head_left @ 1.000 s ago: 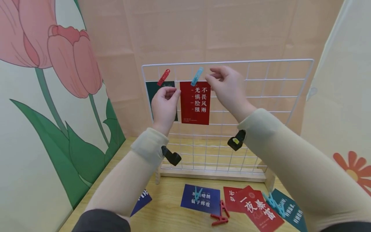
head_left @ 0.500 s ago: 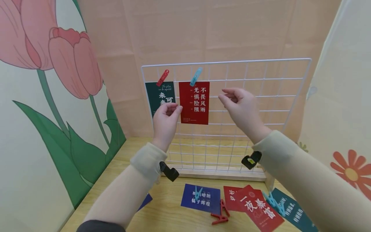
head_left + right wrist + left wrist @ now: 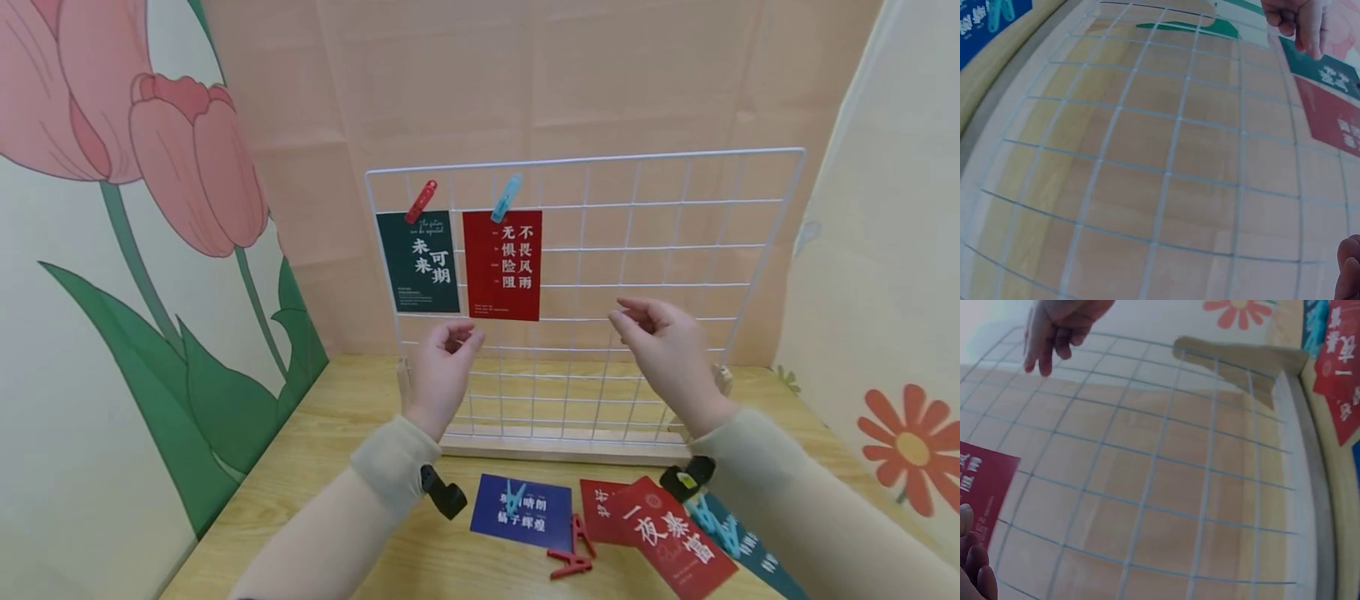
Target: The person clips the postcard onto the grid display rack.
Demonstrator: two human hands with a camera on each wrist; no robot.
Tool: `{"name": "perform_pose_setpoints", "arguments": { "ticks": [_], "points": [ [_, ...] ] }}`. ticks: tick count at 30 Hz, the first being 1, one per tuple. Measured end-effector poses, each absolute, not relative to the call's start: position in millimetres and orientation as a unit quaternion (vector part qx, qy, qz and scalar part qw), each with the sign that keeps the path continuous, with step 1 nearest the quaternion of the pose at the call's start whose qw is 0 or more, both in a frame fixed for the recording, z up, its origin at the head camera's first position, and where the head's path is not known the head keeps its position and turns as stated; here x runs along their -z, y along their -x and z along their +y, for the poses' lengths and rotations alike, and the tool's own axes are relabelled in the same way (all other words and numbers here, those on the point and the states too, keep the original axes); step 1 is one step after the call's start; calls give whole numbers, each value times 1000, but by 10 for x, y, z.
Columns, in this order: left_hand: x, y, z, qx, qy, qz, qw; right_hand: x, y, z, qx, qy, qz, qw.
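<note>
So, both hands are up in front of a white wire rack (image 3: pixel 585 161), sleeves slanting in from the two lower corners and fingers tipped inward. Left hand (image 3: pixel 444 367): fingers loosely bent, thumb resting close to the forefinger, just below the bottom edge of the hanging red card (image 3: pixel 487 283). Right hand (image 3: pixel 667 350) is off to the right and a bit higher, same loose curl, forefinger and thumb tips near each other, other fingers drooping. Both hands are well apart.

Now the writing. That red card above the left fingertips says 不畏风雨 down one column and 无惧险阻 down the other; its smaller print is too tiny for me. A light blue clip (image 3: pixel 507 198) sits at its top edge. Up and left of the same fingers hangs a dark green card (image 3: pixel 420 275) under a red clip (image 3: pixel 422 202), reading 未来可期, with script above that looks like "The future can be expected".

Down on the table below the left fingers there's a blue card (image 3: pixel 487 527) showing 晴朗 and 子辉煌, a blue peg (image 3: pixel 514 498) blocking some characters. Below the right fingers, a loose red card (image 3: pixel 675 533) says 一夜暴富, with red pegs (image 3: pixel 572 563) further left.
</note>
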State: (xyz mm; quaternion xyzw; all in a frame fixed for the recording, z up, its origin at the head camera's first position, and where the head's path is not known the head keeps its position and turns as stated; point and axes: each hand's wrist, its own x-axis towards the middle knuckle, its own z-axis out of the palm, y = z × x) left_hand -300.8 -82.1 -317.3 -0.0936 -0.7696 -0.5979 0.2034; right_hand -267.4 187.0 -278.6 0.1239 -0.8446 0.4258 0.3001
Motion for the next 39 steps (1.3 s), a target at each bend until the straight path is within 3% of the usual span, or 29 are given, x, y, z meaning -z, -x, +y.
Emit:
{"name": "perform_pose_setpoints", "arguments": {
  "ticks": [12,26,34,39],
  "points": [
    [3809,2921,-756,599,44,-788,135,3394,2551,2166,-417,-49,-868,266],
    [4267,2835,-747,594,19,-797,109,3992,2433,2448,-398,39,-895,199],
    [4509,2799,-784,593,11,-797,113,4306,2379,2671,-374,88,-916,113],
    [4632,2785,-820,576,7,-812,87,4428,2387,2829,-338,112,-933,45]
  ]
}}
